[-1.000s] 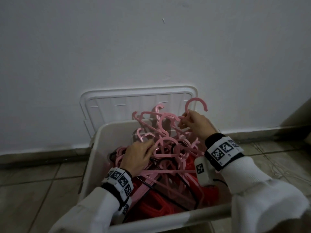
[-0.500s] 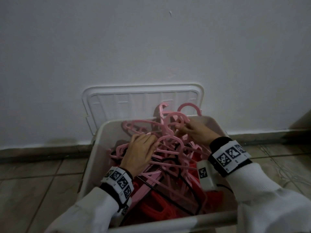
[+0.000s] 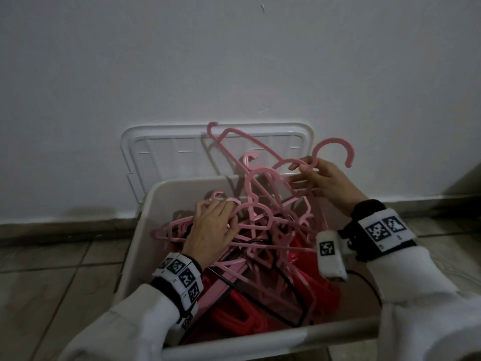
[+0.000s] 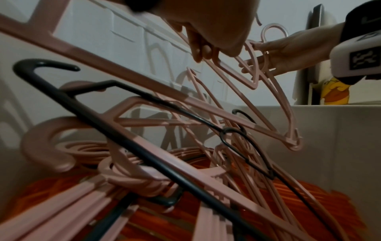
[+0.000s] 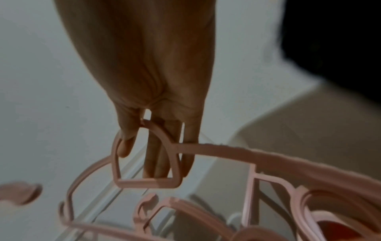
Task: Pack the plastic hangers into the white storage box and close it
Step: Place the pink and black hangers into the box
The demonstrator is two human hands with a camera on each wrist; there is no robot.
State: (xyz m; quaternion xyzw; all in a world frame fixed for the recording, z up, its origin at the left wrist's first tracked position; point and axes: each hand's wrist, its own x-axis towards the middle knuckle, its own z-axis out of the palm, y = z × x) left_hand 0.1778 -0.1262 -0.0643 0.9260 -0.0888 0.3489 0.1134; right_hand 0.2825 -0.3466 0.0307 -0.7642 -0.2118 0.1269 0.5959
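right hand (image 3: 325, 182) | raised pink hanger (image 3: 335, 149) higher | tangle lifted

Dim, flat indoor light throughout, faint shadows on the white wall (image 3: 182, 61), both wrist views blurred and edge-warped.

The left hand (image 3: 213, 230) lies low, fingers curled (knuckles up); the right hand (image 3: 328, 181) pinches higher, wrist raised.

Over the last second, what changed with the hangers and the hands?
The right hand lifted its pink hanger up above the box rim, keeping its grip. The left hand stayed holding the pink pile; the lid still leans on the wall.
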